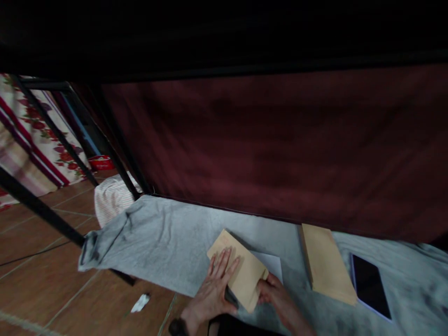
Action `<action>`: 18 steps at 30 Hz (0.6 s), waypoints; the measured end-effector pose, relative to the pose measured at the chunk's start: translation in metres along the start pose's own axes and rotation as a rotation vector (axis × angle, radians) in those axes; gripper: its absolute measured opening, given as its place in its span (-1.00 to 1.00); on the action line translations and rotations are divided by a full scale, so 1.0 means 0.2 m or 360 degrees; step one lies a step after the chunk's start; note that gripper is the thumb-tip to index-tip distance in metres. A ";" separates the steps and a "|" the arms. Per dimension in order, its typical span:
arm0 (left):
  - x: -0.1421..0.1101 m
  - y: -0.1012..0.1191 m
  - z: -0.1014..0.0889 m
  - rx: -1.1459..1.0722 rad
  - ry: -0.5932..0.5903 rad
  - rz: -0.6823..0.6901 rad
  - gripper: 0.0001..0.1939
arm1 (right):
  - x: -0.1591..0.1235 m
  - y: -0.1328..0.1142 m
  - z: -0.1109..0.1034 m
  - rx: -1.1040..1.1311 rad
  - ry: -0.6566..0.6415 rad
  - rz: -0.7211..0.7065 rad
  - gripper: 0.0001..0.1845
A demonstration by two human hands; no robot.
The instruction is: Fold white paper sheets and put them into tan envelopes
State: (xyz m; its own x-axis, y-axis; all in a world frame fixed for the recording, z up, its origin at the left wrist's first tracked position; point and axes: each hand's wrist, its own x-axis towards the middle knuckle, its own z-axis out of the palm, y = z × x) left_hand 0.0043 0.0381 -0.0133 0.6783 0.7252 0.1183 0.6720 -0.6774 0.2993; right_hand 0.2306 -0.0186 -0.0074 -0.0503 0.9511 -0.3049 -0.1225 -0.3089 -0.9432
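Observation:
A tan paper envelope (241,273) lies at a slant on the grey blanket, close in front of me. My left hand (217,284) rests flat on its left part, fingers stretched and slightly apart. At the envelope's right end, my right hand (271,291) has its fingers closed around the edge by the flap; some of those fingertips are hidden. A sheet of white paper (273,263) shows partly from behind the envelope. Under its near edge, beside my left thumb, is something dark that I cannot make out.
To the right, a thick stack of tan envelopes (324,263) lies beside a dark-screened tablet or phone (371,284). The grey blanket (168,238) covers the bed, with a maroon curtain (273,149) behind. Black metal bars (45,210) stand left; crumpled white paper (140,303) lies on the floor.

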 end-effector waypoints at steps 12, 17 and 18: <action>0.24 0.07 -0.05 -0.0073 -0.0395 0.0449 0.30 | -0.08 0.04 -0.17 -0.0207 0.0026 -0.0064 -0.53; 0.25 0.08 0.00 -0.0097 -0.0370 0.0402 0.27 | -0.08 0.07 -0.20 -0.0303 0.0218 -0.0340 -0.58; 0.24 0.08 0.01 -0.0087 -0.0323 0.0395 0.27 | -0.08 0.08 -0.20 -0.0344 0.0278 -0.0314 -0.58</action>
State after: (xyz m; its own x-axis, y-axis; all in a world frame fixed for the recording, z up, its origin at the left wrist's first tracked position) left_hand 0.0483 0.0618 -0.0053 0.8687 0.4954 0.0043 0.4652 -0.8188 0.3363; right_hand 0.2693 -0.0376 -0.0232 0.1266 0.9854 -0.1139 0.1011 -0.1270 -0.9867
